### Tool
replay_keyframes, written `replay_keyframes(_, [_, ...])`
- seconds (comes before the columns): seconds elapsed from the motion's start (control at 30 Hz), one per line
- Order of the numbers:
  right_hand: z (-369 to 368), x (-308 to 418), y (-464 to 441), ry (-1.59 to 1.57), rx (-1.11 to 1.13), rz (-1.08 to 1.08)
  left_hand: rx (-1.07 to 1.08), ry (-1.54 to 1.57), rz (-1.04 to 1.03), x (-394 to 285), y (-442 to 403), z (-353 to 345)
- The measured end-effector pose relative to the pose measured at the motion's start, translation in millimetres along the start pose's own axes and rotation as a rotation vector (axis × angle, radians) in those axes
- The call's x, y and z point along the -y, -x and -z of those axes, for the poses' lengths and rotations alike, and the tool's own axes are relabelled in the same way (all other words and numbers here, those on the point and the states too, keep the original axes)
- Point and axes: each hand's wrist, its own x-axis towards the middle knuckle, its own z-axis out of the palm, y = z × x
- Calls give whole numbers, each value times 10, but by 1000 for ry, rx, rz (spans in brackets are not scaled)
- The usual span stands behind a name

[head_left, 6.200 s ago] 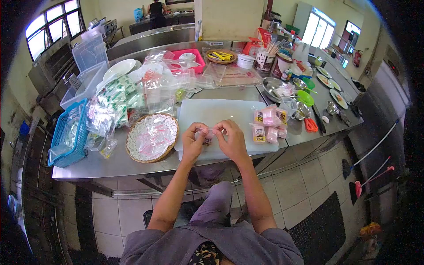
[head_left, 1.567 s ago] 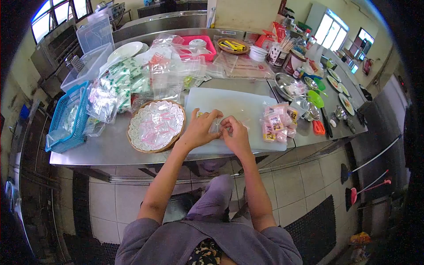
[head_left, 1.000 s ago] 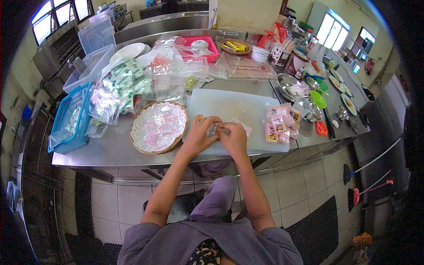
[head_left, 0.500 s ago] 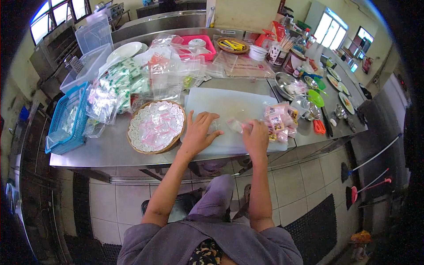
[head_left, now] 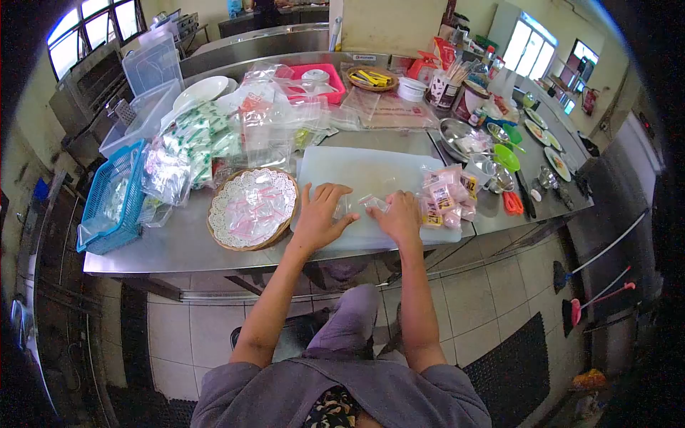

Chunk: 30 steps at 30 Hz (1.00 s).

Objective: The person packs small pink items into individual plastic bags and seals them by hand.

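Observation:
On a white cutting board (head_left: 385, 160), my left hand (head_left: 319, 220) rests at the left side, its fingers stretched out and thumb apart. A bit of clear plastic shows between that thumb and the fingers. My right hand (head_left: 399, 218) pinches a small clear zip bag (head_left: 372, 202) near the middle of the board. Beside it on the right lies a pile of small packs (head_left: 446, 191) with printed labels. To the left of my left hand stands a round basket (head_left: 214, 227) lined with a white doily (head_left: 227, 192), holding several small clear bags with pink-red strips (head_left: 255, 210).
A blue plastic basket (head_left: 100, 196) stands at the left table edge, near green-patterned packets (head_left: 203, 139). Behind the board are a pink tray (head_left: 335, 80) and a small basket of yellow items (head_left: 372, 77). A metal bowl (head_left: 451, 135), green bowl (head_left: 506, 158) and knife (head_left: 526, 196) lie right.
My right hand has shifted slightly left with the small zip bag, closer to my left hand. The left hand stays nearly in place. The camera view has moved slightly.

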Motion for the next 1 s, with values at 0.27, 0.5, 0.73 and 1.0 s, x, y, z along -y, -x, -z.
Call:
replay_keyframes(0.27, [-59, -86, -30, -271, 87, 22, -19, 23, -18, 9, 16, -13])
replay_keyframes(0.5, [-63, -80, -68, -82, 185, 37, -20, 28, -41, 26, 23, -28])
replay_keyframes(0.73, [-109, 76, 52, -12, 95, 105, -12, 25, -22, -1, 25, -11])
replay_keyframes(1.0, [108, 156, 51, -85, -7, 393, -23, 30, -31, -3, 24, -11])
